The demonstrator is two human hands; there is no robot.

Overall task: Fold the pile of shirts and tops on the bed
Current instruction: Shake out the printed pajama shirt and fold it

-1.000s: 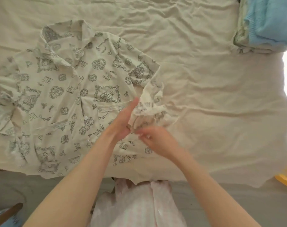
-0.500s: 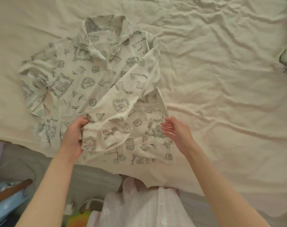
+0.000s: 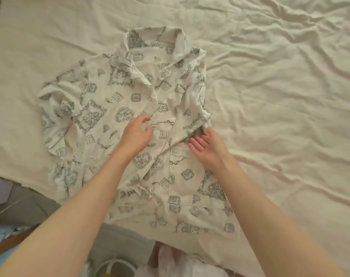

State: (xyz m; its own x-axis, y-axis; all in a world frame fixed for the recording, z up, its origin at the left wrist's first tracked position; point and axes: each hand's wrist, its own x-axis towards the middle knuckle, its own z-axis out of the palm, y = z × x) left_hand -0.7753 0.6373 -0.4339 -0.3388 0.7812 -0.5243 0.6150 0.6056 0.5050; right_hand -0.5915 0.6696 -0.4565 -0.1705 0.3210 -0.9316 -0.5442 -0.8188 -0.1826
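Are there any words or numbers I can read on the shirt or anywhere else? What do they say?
None can be read.
Shirt: the print shows drawn frames, hearts and little books with tiny marks inside, too small and blurred to read as letters.
Sheet: plain, no writing.
Both hands, left and right, hold nothing with text.

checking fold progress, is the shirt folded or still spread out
Partly folded: the shirt's right side is turned in over the front, while its left sleeve lies spread on the bed.

The shirt [image 3: 130,108] is thin, matt printed cloth (creased all over); the bed sheet [image 3: 280,96] is matt, wrinkled cloth.
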